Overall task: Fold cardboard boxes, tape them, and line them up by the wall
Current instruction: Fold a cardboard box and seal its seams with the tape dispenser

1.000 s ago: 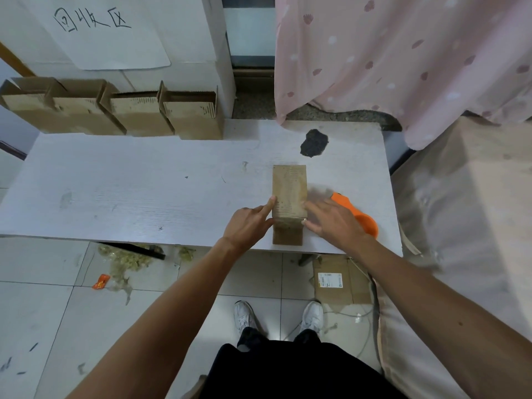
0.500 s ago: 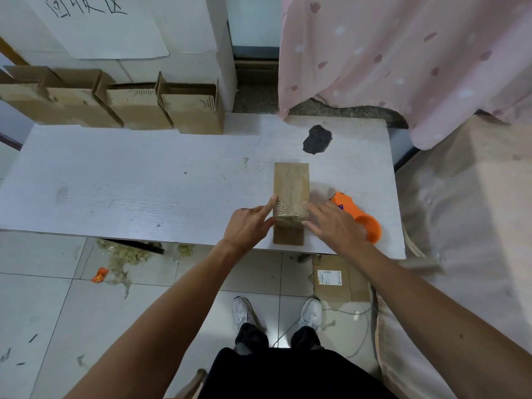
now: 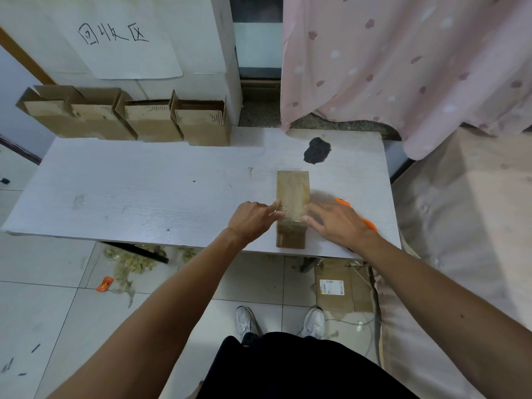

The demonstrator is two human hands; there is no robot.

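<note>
Change is slight: our left hand (image 3: 252, 221) and right hand (image 3: 336, 223), fingers outstretched and grasping nothing, still press the near end of the small brown cardboard box (image 3: 292, 191) at the white counter's (image 3: 144, 191) front edge; taping seems nearly finished.

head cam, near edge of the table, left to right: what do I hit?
left hand → cardboard box → right hand → orange tape dispenser, mostly hidden behind that hand.

The left hand (image 3: 250, 220) and right hand (image 3: 336, 223) are bare, forearms (image 3: 178, 289) unsleeved; black clothing (image 3: 302, 370) and white sneakers (image 3: 246, 321) show below the table (image 3: 144, 197).
</note>
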